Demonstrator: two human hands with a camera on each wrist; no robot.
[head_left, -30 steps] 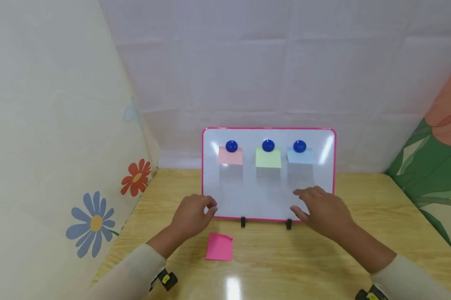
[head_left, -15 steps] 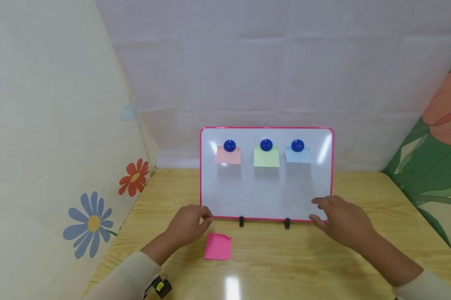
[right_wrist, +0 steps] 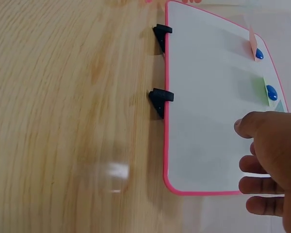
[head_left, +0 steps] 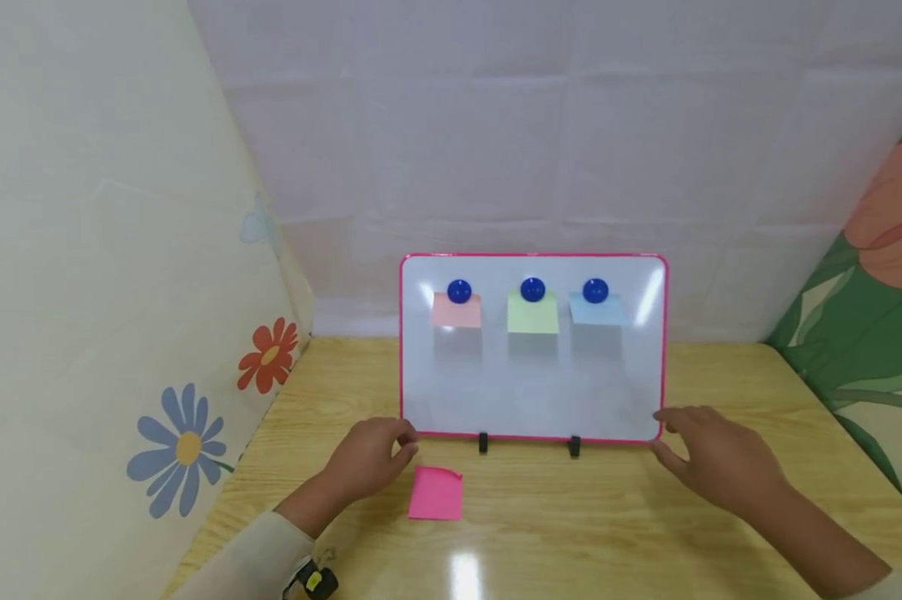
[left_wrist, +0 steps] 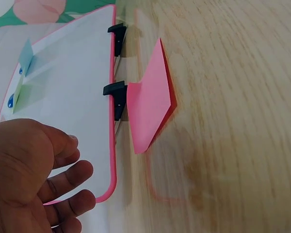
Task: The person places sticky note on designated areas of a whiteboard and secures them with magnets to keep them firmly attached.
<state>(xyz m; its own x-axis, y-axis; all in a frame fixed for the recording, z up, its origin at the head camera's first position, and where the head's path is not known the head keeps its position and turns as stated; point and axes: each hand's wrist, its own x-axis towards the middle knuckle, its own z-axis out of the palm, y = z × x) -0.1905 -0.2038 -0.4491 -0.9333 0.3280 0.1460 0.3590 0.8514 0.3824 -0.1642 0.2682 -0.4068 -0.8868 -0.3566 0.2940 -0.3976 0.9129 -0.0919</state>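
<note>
A whiteboard [head_left: 533, 383] with a pink frame stands upright on the table. Three blue round magnets, such as the middle magnet [head_left: 533, 289], hold a salmon note [head_left: 456, 312], a green note [head_left: 533, 317] and a blue note [head_left: 597, 312] along its upper part. My left hand [head_left: 368, 457] hovers by the board's lower left corner, fingers loosely curled around nothing. Close to it, a bright pink sticky note [head_left: 436, 494] lies on the table with a curled top edge. Beside the lower right corner is my right hand [head_left: 724, 458], relaxed, thumb and fingers apart, holding nothing.
Two black stand feet, a left foot [head_left: 483, 442] and a right foot [head_left: 574, 447], support the board's bottom edge on the wood-grain table [head_left: 556, 533]. Behind hangs a pale cloth [head_left: 533, 150]. A flower-printed sheet [head_left: 83, 292] borders the left side.
My right hand has moved right and toward me, away from the front of the board. My left hand has drifted slightly left and down. Notes and magnets keep their places.
</note>
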